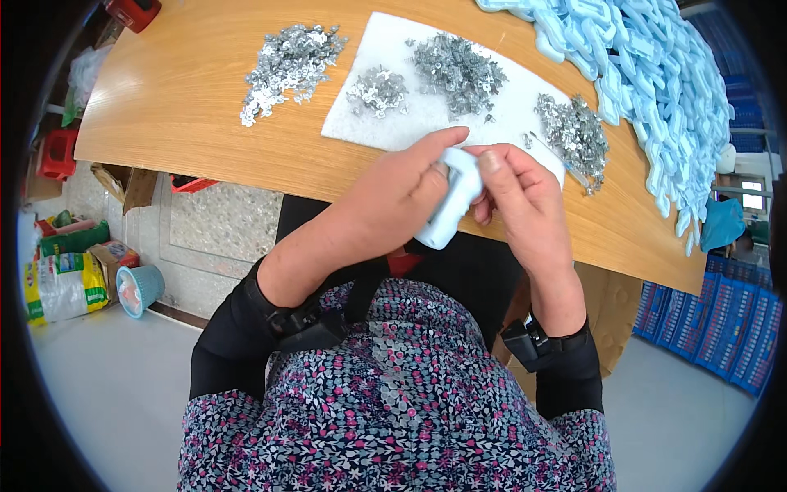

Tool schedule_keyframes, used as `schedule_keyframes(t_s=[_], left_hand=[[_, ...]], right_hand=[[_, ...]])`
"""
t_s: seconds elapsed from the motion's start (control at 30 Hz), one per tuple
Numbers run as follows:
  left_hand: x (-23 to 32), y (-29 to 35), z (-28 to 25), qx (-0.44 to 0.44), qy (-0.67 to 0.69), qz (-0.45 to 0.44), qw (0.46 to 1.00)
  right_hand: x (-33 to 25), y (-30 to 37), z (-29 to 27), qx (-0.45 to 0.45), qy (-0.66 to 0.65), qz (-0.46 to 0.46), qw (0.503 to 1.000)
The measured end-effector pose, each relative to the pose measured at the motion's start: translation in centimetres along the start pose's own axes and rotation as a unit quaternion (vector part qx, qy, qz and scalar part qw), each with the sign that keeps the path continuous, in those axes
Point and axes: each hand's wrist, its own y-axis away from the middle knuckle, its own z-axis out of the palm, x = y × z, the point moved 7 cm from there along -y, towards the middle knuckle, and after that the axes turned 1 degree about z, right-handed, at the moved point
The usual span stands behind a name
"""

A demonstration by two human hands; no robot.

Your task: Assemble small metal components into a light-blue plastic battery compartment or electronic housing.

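A light blue plastic casing (447, 215), long and hollow like a handle, is tilted in front of me at the table's near edge. My left hand (402, 193) is closed round it, the thumb pressed on its face. At its upper right end my right hand (520, 193) has thumb and fingers pinched together, touching or nearly touching the casing. Whatever lies between those fingertips is hidden. Beyond my hands, a white foam sheet (352, 119) carries a large pile of small metal parts (461, 72), a smaller metal pile (379, 90) and another metal pile (574, 138) at its right edge.
Loose shiny metal pieces (291, 66) are heaped on the wooden table (176, 90) at left. A big mound of light blue casings (648, 90) covers the far right. Blue crates (713, 324) stand right of the table. A small blue bin (141, 289) and sacks (65, 283) sit on the left floor.
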Motion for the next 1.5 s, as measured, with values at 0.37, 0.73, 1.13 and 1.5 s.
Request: schedule_keyframes(t_s=[0.37,0.73,1.13,1.5], left_hand=[[-0.1,0.9,1.5,-0.129,0.618,-0.149,0.761],[-0.1,1.6,1.3,-0.156,0.551,-0.179,0.800],[-1.9,4.0,-6.0,0.037,0.462,-0.133,0.876],[-1.7,3.2,-5.9,0.058,0.499,-0.151,0.851]], right_hand=[[-0.6,-0.1,1.7,-0.049,-0.146,-0.101,0.983],[1.1,-0.9,1.3,-0.036,-0.172,-0.072,0.982],[-5.2,-4.8,4.5,0.140,0.416,-0.401,0.804],[-6.0,-4.5,3.0,0.127,0.338,-0.365,0.858]])
